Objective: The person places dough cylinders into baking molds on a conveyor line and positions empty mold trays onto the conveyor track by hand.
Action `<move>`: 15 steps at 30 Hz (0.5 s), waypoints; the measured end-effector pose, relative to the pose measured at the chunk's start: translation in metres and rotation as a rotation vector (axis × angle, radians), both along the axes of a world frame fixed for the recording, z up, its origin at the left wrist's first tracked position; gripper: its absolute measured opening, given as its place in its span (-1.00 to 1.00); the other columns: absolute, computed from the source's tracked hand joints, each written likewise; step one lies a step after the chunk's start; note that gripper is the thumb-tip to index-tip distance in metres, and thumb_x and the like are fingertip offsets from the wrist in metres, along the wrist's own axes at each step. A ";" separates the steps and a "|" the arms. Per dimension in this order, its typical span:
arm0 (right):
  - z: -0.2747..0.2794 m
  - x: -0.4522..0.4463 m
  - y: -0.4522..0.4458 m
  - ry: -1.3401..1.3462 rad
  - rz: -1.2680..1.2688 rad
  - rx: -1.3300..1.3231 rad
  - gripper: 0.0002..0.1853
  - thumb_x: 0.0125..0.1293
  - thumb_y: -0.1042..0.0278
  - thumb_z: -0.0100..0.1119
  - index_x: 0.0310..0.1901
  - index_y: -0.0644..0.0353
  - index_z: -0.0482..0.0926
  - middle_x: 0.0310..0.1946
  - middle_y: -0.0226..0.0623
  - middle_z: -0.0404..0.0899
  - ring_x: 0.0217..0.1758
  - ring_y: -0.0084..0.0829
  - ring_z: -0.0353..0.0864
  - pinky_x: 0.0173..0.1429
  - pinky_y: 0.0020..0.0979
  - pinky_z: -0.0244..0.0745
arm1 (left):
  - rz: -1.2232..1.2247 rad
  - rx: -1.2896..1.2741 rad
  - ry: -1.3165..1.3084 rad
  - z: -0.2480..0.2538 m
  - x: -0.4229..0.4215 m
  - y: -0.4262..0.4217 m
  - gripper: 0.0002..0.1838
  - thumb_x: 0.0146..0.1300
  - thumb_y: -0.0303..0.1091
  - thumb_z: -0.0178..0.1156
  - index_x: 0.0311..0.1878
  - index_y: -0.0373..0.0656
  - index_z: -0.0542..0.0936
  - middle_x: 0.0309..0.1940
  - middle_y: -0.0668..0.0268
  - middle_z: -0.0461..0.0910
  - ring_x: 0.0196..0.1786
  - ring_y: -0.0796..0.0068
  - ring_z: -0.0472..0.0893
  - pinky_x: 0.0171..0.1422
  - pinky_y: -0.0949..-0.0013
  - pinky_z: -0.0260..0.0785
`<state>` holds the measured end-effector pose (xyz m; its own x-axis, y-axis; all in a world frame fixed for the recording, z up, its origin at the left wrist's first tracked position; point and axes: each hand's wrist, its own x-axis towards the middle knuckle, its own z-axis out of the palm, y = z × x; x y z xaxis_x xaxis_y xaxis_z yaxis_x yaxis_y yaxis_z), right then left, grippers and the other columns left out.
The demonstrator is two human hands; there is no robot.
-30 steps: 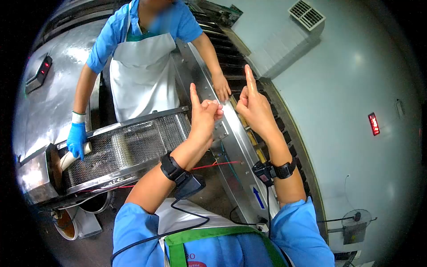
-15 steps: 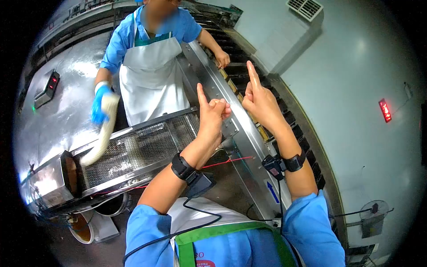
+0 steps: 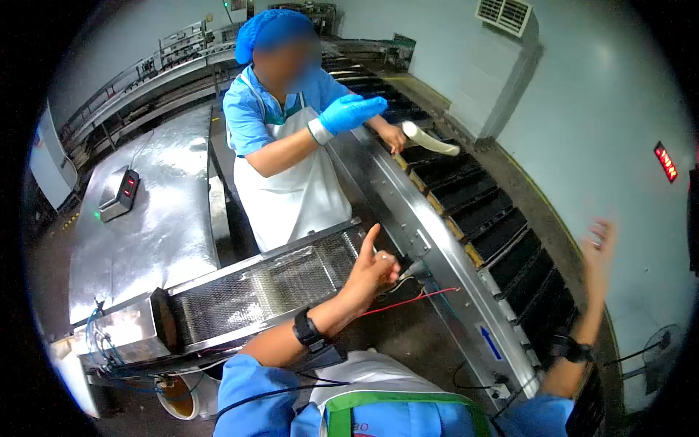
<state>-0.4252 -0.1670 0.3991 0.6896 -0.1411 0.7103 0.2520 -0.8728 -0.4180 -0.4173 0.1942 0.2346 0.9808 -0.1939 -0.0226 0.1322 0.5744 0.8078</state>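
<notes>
Above the right end of the mesh conveyor (image 3: 262,288) is my left hand (image 3: 371,275), thumb or one finger raised and the other fingers curled, with nothing seen in it. My right hand (image 3: 599,244) is off to the right, beyond the dark trays, blurred by motion, so its fingers are unclear. A pale, long dough-like piece (image 3: 431,140) hangs in the air above the dark trays (image 3: 495,218), just right of a co-worker's blue-gloved hand (image 3: 354,114). The co-worker's bare hand (image 3: 393,137) rests near the metal rail.
The co-worker (image 3: 291,175) stands across the mesh conveyor. A metal table (image 3: 171,240) on the left bears a scale with a red display (image 3: 120,195). The steel rail (image 3: 429,240) runs diagonally beside the trays. Below the conveyor is a bucket (image 3: 196,402); a fan (image 3: 662,346) stands at right.
My right hand swung right, away from my left, which moved lower. The co-worker's gloved hand went from the mesh conveyor towards the trays, and the pale piece left it. The view shifted.
</notes>
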 end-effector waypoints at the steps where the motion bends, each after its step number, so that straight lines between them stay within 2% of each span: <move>1: 0.002 -0.010 -0.066 -0.021 -0.139 0.023 -0.44 0.10 0.43 -0.01 0.17 0.07 0.09 -0.04 -0.26 0.30 -0.06 -0.40 0.35 -0.06 -0.41 0.30 | -0.017 0.031 0.049 -0.010 -0.004 0.009 -0.31 0.15 -0.48 -0.09 0.28 0.06 -0.20 -0.51 0.32 0.35 -0.47 0.58 0.37 -0.33 0.56 0.30; 3: 0.014 -0.044 -0.099 -0.268 -0.354 -0.153 -0.36 0.09 0.41 0.04 0.21 0.05 0.01 0.04 -0.16 0.25 -0.01 -0.32 0.34 0.00 -0.32 0.30 | 0.018 0.098 0.114 -0.020 -0.005 0.024 -0.31 0.12 -0.51 -0.07 0.26 0.03 -0.16 -0.51 0.33 0.37 -0.47 0.59 0.39 -0.31 0.54 0.32; 6: 0.011 -0.063 -0.117 -0.331 -0.369 -0.065 -0.34 0.11 0.43 0.03 0.22 0.04 -0.03 0.06 -0.13 0.23 0.02 -0.30 0.33 0.01 -0.31 0.30 | 0.073 0.107 0.153 -0.033 -0.009 0.040 -0.33 0.13 -0.51 -0.09 0.26 0.03 -0.15 -0.52 0.34 0.36 -0.48 0.60 0.38 -0.36 0.59 0.31; 8: 0.001 -0.054 -0.101 -0.237 -0.390 -0.110 -0.30 0.09 0.43 0.05 0.24 0.04 -0.07 0.05 -0.13 0.25 0.01 -0.30 0.34 -0.02 -0.35 0.32 | 0.096 0.124 0.199 -0.035 -0.012 0.045 -0.34 0.14 -0.51 -0.12 0.26 0.05 -0.15 -0.50 0.33 0.36 -0.48 0.60 0.37 -0.41 0.62 0.30; 10: -0.011 -0.032 -0.069 -0.197 -0.320 0.031 -0.29 0.08 0.43 0.06 0.24 0.04 -0.09 0.03 -0.15 0.26 -0.01 -0.32 0.34 -0.05 -0.38 0.33 | 0.106 0.151 0.242 -0.043 -0.014 0.045 -0.34 0.15 -0.50 -0.12 0.27 0.06 -0.16 -0.50 0.33 0.37 -0.46 0.60 0.38 -0.35 0.58 0.31; 13: -0.034 -0.005 -0.030 -0.128 -0.223 0.088 -0.28 0.07 0.45 0.06 0.24 0.05 -0.08 0.00 -0.18 0.29 -0.05 -0.35 0.35 -0.08 -0.39 0.34 | 0.119 0.161 0.286 -0.046 -0.028 0.048 -0.33 0.15 -0.50 -0.12 0.27 0.06 -0.17 -0.49 0.32 0.38 -0.45 0.60 0.38 -0.31 0.55 0.31; 15: -0.052 0.014 0.005 0.090 -0.064 0.123 -0.27 0.05 0.47 0.06 0.24 0.00 -0.08 -0.04 -0.18 0.32 -0.07 -0.35 0.36 -0.07 -0.38 0.32 | 0.148 0.148 0.294 -0.052 -0.034 0.053 -0.32 0.13 -0.51 -0.12 0.27 0.06 -0.18 -0.48 0.31 0.38 -0.43 0.58 0.39 -0.30 0.53 0.32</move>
